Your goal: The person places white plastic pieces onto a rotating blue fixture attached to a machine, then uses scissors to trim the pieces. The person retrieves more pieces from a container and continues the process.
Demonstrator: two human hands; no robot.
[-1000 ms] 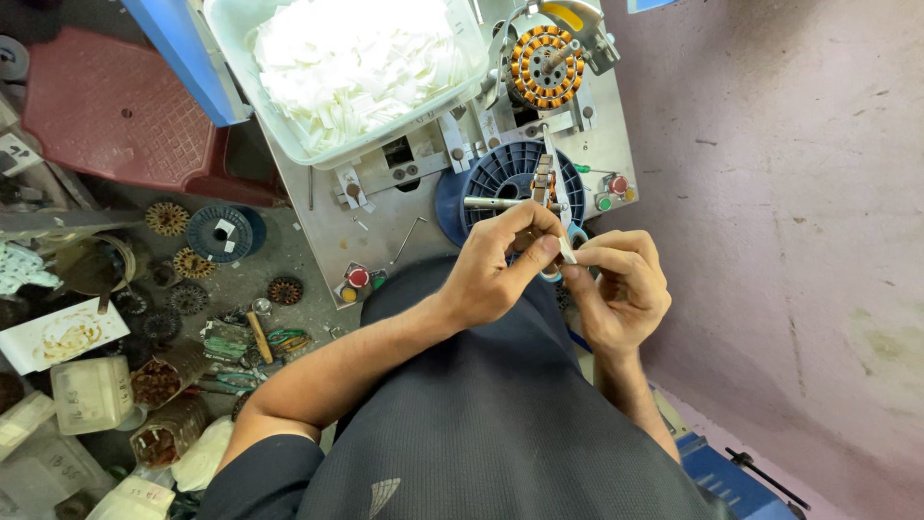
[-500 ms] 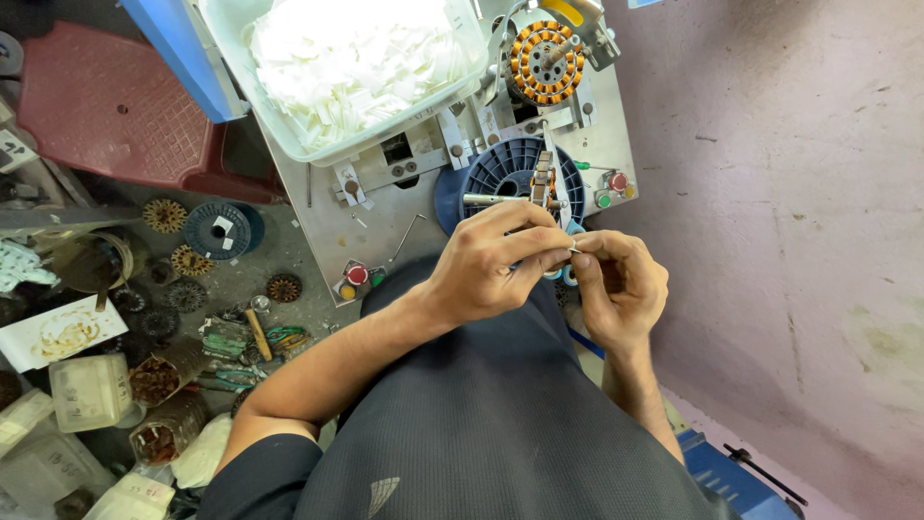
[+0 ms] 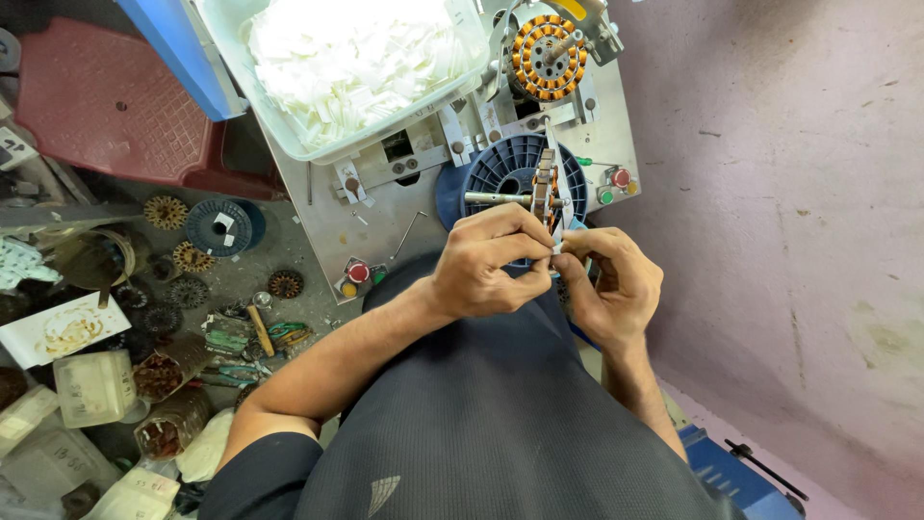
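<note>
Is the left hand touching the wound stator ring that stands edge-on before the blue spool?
Touching. The head view shows the left hand fingertips pinching the lower edge of the stator ring.

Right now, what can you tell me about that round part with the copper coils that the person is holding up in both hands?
The wound stator is a ring-shaped metal core seen edge-on, standing upright, with orange-brown copper windings packed around it. A pale strip, seemingly paper insulation, runs along its edge. A metal shaft pokes out sideways toward the left. The left hand and right hand pinch its lower edge with their fingertips, in front of a blue plastic spool on the grey machine plate. Finer details are too small to tell.
</note>
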